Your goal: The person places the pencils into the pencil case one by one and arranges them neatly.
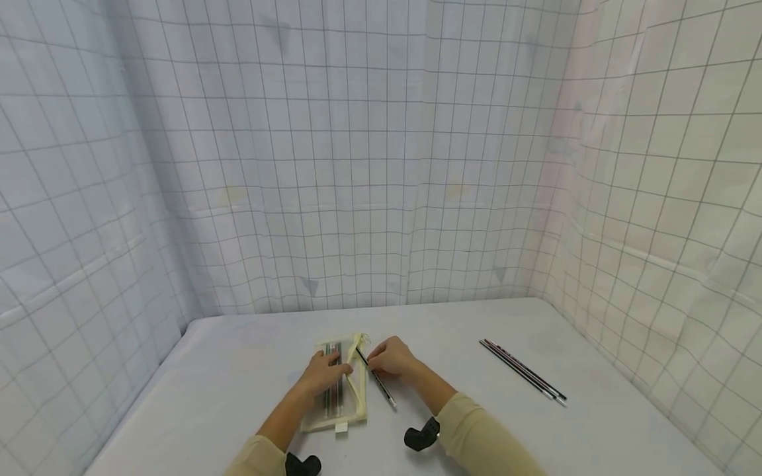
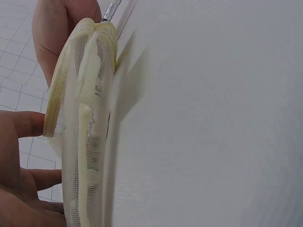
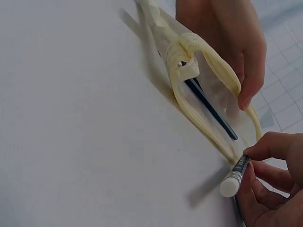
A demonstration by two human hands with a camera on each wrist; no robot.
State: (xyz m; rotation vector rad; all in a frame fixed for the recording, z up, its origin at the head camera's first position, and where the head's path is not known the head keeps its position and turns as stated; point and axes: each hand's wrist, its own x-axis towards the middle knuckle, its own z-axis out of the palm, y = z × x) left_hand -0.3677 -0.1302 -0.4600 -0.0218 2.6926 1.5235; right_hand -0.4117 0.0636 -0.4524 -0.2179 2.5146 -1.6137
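Note:
A cream mesh zip pouch (image 1: 362,400) lies on the table, with several striped pencils (image 1: 340,395) showing through it. My left hand (image 1: 324,371) lies over the pouch and holds up the zipper edge (image 3: 222,71) at the thumb, so the mouth gapes. Inside the mouth, a dark blue pencil (image 3: 210,108) shows in the right wrist view. My right hand (image 1: 393,359) pinches a dark pencil (image 1: 383,389) between thumb and fingers, its far end at the pouch mouth. The white eraser (image 3: 230,186) of that pencil points back toward me.
Several dark and reddish pencils (image 1: 524,371) lie side by side on the right of the white table (image 1: 440,324). A small white tag (image 1: 341,428) sits at the pouch's near edge. Gridded cloth walls (image 1: 357,165) stand behind and on both sides.

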